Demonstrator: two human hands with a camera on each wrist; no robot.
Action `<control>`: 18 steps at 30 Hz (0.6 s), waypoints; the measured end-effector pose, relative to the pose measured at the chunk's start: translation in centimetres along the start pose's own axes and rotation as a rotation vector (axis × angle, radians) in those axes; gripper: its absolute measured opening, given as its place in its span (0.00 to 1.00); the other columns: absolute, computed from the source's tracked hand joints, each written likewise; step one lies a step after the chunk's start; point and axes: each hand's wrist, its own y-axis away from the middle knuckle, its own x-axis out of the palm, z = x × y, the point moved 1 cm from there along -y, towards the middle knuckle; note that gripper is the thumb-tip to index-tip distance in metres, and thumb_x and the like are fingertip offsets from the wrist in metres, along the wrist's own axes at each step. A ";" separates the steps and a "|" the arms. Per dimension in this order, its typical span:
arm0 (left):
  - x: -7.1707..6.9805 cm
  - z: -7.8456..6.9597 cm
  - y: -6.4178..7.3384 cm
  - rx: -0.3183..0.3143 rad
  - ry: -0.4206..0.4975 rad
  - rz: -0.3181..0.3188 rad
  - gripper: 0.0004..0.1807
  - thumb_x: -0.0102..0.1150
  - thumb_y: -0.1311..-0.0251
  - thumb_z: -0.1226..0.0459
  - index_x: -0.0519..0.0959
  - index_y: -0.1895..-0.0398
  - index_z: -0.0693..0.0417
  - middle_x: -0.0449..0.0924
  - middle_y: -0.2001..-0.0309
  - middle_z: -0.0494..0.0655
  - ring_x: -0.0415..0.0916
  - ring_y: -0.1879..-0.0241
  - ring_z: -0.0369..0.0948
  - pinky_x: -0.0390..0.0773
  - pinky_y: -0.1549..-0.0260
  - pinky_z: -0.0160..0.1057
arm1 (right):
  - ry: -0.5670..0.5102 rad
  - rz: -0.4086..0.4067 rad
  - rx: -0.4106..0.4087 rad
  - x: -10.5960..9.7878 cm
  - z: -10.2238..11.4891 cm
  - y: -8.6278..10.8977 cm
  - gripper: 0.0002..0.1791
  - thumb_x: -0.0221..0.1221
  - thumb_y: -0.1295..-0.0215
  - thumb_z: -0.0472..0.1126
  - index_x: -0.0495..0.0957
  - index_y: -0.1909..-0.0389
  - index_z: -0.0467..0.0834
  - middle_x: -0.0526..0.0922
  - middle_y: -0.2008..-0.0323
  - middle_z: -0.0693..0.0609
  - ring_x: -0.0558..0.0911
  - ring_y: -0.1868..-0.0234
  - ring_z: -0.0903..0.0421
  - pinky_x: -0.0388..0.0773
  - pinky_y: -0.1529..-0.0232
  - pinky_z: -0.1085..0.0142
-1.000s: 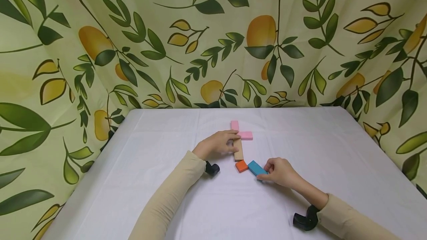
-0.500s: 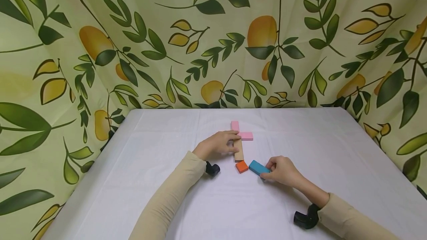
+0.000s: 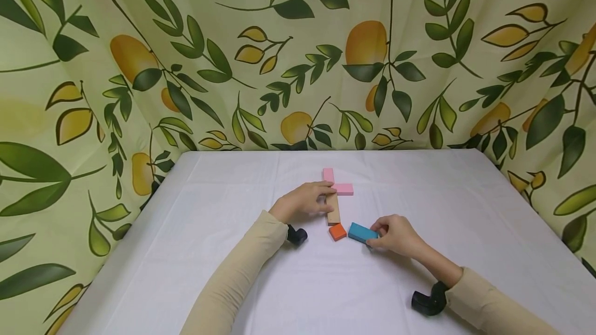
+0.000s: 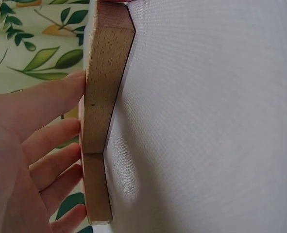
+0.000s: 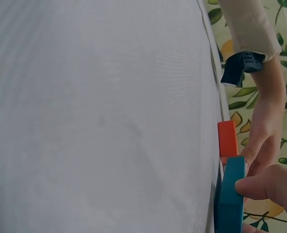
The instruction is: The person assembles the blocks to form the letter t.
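In the head view my left hand (image 3: pixel 303 198) lies beside a long plain wooden block (image 3: pixel 333 211), fingertips touching it. The left wrist view shows its thumb and fingers (image 4: pixel 56 138) fairly straight against two wooden blocks (image 4: pixel 107 87) that meet end to end. Thumb and fingers of my right hand (image 3: pixel 395 234) pinch the right end of a blue block (image 3: pixel 361 232). That block lies tilted, its left end a small gap from an orange block (image 3: pixel 337 232). The orange block sits just below the wooden one. Two pink blocks (image 3: pixel 344 189) stand beyond my left fingertips.
A white cloth covers the table (image 3: pixel 186 262). Behind it hangs a curtain (image 3: pixel 298 56) patterned with leaves and fruit. Black wrist devices (image 3: pixel 429 301) are worn at both cuffs.
The right hand has drawn the blue block to the right, away from the orange block, and turned it closer to level. My left hand has stayed in place.
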 end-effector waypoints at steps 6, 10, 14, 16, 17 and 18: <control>0.0 0.0 -0.1 0.002 0.006 -0.002 0.31 0.56 0.36 0.49 0.66 0.30 0.44 0.58 0.25 0.42 0.54 0.24 0.43 0.56 0.24 0.44 | -0.001 0.018 -0.032 -0.3 -0.2 -0.1 0.14 0.72 0.55 0.40 0.84 0.68 0.36 0.66 0.84 0.56 0.66 0.75 0.60 0.60 0.75 0.73; 0.0 0.0 0.0 0.002 0.007 -0.003 0.31 0.56 0.36 0.49 0.66 0.30 0.44 0.57 0.24 0.42 0.54 0.24 0.43 0.56 0.24 0.44 | -0.015 0.029 -0.048 -0.4 -0.4 -0.1 0.14 0.72 0.55 0.40 0.84 0.68 0.36 0.66 0.84 0.56 0.66 0.74 0.61 0.60 0.75 0.74; 0.1 0.0 0.0 0.005 0.002 -0.002 0.31 0.56 0.36 0.48 0.66 0.30 0.44 0.57 0.24 0.42 0.54 0.24 0.43 0.56 0.24 0.44 | -0.026 0.038 -0.077 -0.6 -0.7 -0.3 0.14 0.71 0.55 0.40 0.84 0.68 0.36 0.66 0.83 0.57 0.66 0.75 0.63 0.60 0.75 0.74; 0.2 0.1 0.0 0.003 0.003 -0.002 0.31 0.56 0.36 0.48 0.66 0.30 0.44 0.57 0.24 0.42 0.54 0.24 0.43 0.56 0.24 0.44 | -0.026 0.045 -0.095 -0.6 -0.8 -0.3 0.14 0.71 0.55 0.40 0.84 0.68 0.36 0.66 0.83 0.57 0.65 0.75 0.64 0.60 0.75 0.74; 0.2 0.1 0.0 0.003 0.003 -0.003 0.31 0.56 0.36 0.48 0.66 0.30 0.44 0.57 0.24 0.42 0.54 0.24 0.43 0.56 0.24 0.44 | -0.025 0.048 -0.104 -0.7 -0.9 -0.4 0.15 0.71 0.55 0.40 0.84 0.68 0.36 0.66 0.83 0.57 0.65 0.75 0.64 0.60 0.74 0.74; 0.2 0.1 0.0 0.002 0.005 -0.004 0.31 0.55 0.36 0.48 0.66 0.30 0.44 0.57 0.24 0.42 0.54 0.24 0.43 0.56 0.24 0.44 | -0.025 0.052 -0.113 -0.7 -1.0 -0.4 0.15 0.71 0.55 0.40 0.84 0.68 0.36 0.65 0.83 0.57 0.65 0.75 0.65 0.60 0.74 0.74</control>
